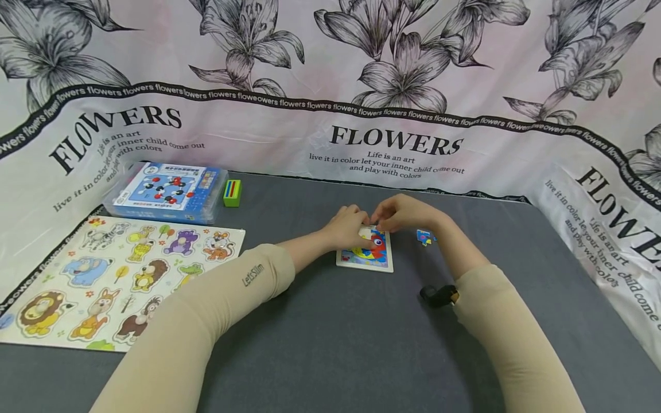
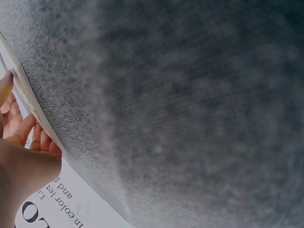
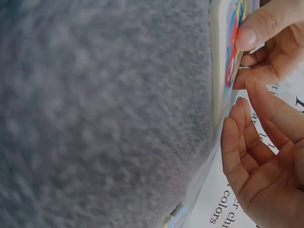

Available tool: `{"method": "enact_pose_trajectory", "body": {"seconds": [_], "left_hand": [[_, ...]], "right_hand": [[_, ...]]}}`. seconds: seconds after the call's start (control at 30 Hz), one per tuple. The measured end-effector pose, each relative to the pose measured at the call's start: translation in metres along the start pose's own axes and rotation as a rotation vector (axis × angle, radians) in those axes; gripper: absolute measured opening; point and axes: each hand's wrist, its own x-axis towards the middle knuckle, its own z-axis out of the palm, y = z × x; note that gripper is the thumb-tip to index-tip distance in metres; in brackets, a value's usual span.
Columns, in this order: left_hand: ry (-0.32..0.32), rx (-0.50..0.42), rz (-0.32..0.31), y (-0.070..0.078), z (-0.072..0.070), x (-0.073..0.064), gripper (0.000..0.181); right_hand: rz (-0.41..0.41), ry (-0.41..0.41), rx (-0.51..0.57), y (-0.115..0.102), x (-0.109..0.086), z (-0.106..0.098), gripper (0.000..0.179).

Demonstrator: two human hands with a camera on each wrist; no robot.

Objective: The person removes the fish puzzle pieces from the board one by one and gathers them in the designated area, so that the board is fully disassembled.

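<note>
A small jigsaw puzzle [image 1: 364, 263] with a red, blue and yellow fish picture lies in a pale frame on the grey table. My left hand [image 1: 347, 228] grips it, thumb across the picture and fingers at the far edge. At the far right corner my right hand [image 1: 400, 213] has its thumb and index fingertips together by the frame. The other fingers [image 3: 230, 135] curve loosely beside the frame's edge in the right wrist view. I cannot tell whether a piece is between the right fingertips. Loose blue puzzle pieces [image 1: 424, 237] lie right of the frame.
An animal puzzle board [image 1: 121, 275] lies at the left, partly behind my left sleeve. Beyond it sits a clear box with a blue molecule-picture label [image 1: 165, 192], beside a small green box [image 1: 232, 193]. A black curved object [image 1: 438, 296] shows at my right sleeve. Flower-printed cloth [image 1: 289, 132] bounds the table.
</note>
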Motion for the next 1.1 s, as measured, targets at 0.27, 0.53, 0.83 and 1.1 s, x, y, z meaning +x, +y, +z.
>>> {"method": "enact_pose_trajectory", "body": {"seconds": [0.27, 0.53, 0.83, 1.1], "left_hand": [[-0.004, -0.017, -0.002, 0.000, 0.001, -0.001, 0.058], [-0.001, -0.029, -0.002, 0.000, 0.000, -0.003, 0.059], [0.003, -0.029, 0.018, -0.002, 0.001, -0.003, 0.061], [0.003, -0.022, 0.012, -0.003, 0.002, -0.002, 0.062]], "right_hand": [[0.005, -0.019, 0.002, 0.000, 0.002, 0.006, 0.027], [-0.021, -0.072, 0.027, -0.001, 0.004, 0.008, 0.029], [-0.054, -0.058, -0.030, 0.000, 0.006, 0.011, 0.025], [-0.050, -0.026, -0.045, -0.003, 0.003, 0.013, 0.024]]}}
